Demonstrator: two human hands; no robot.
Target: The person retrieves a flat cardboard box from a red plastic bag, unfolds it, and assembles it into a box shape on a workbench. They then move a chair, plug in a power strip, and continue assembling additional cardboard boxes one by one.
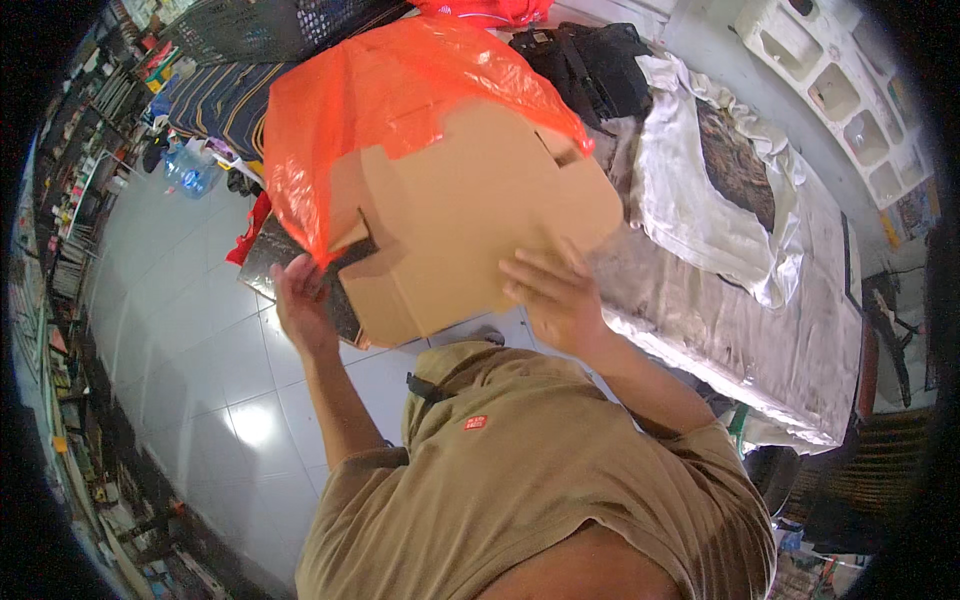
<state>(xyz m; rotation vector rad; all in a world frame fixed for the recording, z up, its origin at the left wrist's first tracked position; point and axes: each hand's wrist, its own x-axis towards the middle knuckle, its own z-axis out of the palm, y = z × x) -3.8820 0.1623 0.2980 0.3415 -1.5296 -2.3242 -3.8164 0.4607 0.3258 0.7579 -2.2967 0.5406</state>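
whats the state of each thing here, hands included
Cardboard sheet: opened out, slotted
Orange plastic bag: spread out, wrinkled
Left hand: fingers closed at the orange bag's corner
Right hand: at the cardboard, blurred, grip unclear
White cloth: crumpled
Black bag: closure unclear

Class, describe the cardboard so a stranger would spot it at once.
Start at the large orange plastic, left of the white cloth. On its near side is the flat cardboard, the right hand over its near edge. Unlike the glossy plastic and wrinkled cloth, it is matte tan with notched edges.
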